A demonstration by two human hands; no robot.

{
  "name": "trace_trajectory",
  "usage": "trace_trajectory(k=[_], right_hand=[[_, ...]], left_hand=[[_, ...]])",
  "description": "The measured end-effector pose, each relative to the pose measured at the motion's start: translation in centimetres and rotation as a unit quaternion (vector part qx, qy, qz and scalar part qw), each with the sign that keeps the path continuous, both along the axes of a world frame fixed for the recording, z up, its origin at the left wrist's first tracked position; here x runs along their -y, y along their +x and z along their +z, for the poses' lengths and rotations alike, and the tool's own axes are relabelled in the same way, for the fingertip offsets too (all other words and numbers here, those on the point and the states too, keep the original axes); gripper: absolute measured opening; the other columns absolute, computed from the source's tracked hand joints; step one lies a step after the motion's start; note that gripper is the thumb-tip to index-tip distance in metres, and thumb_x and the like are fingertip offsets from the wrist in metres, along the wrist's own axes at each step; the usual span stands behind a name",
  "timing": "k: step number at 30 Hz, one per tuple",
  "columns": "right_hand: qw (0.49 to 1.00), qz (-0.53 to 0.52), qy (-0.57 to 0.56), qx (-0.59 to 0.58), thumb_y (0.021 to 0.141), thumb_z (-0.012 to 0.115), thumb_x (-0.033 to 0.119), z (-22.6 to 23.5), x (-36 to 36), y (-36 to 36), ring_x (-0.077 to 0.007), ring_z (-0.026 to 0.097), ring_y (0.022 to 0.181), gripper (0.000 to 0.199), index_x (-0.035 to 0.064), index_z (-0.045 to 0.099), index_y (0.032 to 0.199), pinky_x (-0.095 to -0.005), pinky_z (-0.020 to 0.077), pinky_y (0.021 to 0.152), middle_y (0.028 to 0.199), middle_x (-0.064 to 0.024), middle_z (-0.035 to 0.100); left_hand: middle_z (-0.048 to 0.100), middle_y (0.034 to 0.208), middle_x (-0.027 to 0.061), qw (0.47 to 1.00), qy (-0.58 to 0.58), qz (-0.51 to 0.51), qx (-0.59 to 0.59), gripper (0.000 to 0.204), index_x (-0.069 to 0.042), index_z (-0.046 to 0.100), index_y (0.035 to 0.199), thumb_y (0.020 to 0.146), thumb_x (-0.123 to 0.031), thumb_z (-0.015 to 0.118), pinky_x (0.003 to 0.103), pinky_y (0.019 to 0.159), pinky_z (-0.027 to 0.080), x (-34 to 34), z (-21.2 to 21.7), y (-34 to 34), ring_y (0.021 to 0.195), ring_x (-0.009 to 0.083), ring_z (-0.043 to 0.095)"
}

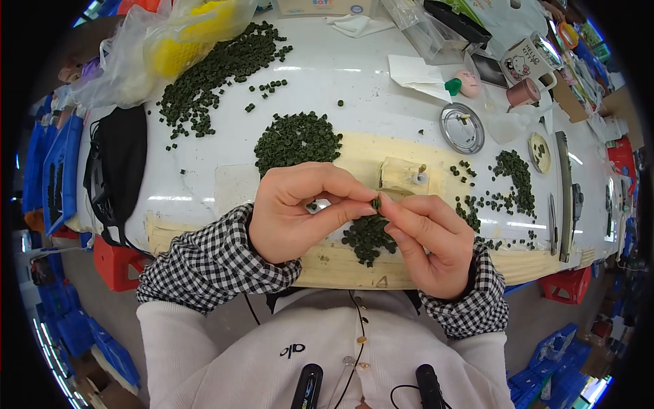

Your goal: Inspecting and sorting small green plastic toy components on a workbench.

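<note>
My left hand (296,211) and my right hand (437,245) meet over the near middle of the table, fingertips pinched together. Between them they hold a small dark green part (375,204), mostly covered by the fingers. Just below the fingertips lies a pile of dark green flat-looking pieces (368,240). Beyond my left hand is a rounded heap of small dark green parts (298,138). A yellowish block (400,176) with a small upright peg sits past the fingertips, on yellow tape covering the tabletop.
A larger heap of green parts (225,65) spreads at the far left beside a plastic bag (146,58). More parts (516,178) lie at right, near tweezers (552,225), a round metal lid (462,128) and a small dish (539,151). A black pouch (122,167) rests at left.
</note>
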State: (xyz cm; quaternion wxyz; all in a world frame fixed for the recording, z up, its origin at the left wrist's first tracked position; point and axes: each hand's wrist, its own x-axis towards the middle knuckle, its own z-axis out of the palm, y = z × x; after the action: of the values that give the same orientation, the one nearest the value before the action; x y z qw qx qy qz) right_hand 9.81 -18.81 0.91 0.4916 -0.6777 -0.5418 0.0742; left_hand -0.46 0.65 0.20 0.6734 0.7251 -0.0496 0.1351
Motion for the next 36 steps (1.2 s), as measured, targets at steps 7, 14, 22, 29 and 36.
trace_trajectory(k=[7,14,22,29,36], right_hand=[[1.000,-0.002,-0.001,0.008,0.080,0.066,-0.006,0.0,0.0,0.0,-0.0210,0.063,0.077,0.040,0.0007,0.063,0.120,-0.0260,0.0518,0.067,0.096,-0.0121,0.062],[1.000,-0.002,0.003,0.023,0.080,0.066,-0.006,0.1,-0.2,-0.2,-0.0220,0.063,0.077,0.040,-0.0004,0.062,0.120,-0.0267,0.0521,0.067,0.094,-0.0124,0.062],[1.000,-0.008,0.000,0.027,0.080,0.066,-0.007,-0.2,-0.1,-0.1,-0.0218,0.063,0.075,0.040,-0.0005,0.063,0.119,-0.0273,0.0520,0.064,0.092,-0.0124,0.062],[0.981,-0.173,-0.067,0.063,0.077,0.070,-0.006,1.5,3.8,1.9,-0.0214,0.063,0.072,0.018,-0.0014,0.068,0.094,-0.0270,0.0494,0.064,0.086,-0.0118,0.065],[0.958,-0.152,-0.191,0.153,0.068,0.074,0.000,-0.4,6.2,2.0,-0.0245,0.053,0.075,0.015,0.0025,0.067,0.082,-0.0337,0.0450,0.065,0.077,-0.0065,0.059]], left_hand=[[0.067,0.093,0.0143,1.000,-0.003,0.001,-0.015,0.019,0.005,0.066,0.098,0.081,0.012,0.065,0.027,0.075,0.052,0.0,-0.1,0.0,0.084,0.0176,0.066],[0.068,0.090,0.0099,1.000,-0.006,0.026,0.009,0.014,0.002,0.068,0.097,0.083,0.006,0.067,0.023,0.071,0.052,0.3,-0.6,0.0,0.080,0.0116,0.065],[0.067,0.092,0.0135,1.000,0.010,0.019,-0.003,0.016,0.004,0.067,0.096,0.081,0.011,0.066,0.026,0.074,0.051,0.3,-0.4,0.0,0.083,0.0172,0.065],[0.067,0.082,0.0095,0.987,0.149,-0.051,-0.033,0.016,0.002,0.068,0.092,0.076,0.007,0.069,0.024,0.066,0.049,0.1,-0.2,0.5,0.073,0.0165,0.063],[0.063,0.081,0.0071,0.969,0.238,-0.055,-0.026,0.017,0.000,0.069,0.093,0.078,0.006,0.067,0.023,0.058,0.046,0.3,-0.9,0.5,0.067,0.0141,0.058]])
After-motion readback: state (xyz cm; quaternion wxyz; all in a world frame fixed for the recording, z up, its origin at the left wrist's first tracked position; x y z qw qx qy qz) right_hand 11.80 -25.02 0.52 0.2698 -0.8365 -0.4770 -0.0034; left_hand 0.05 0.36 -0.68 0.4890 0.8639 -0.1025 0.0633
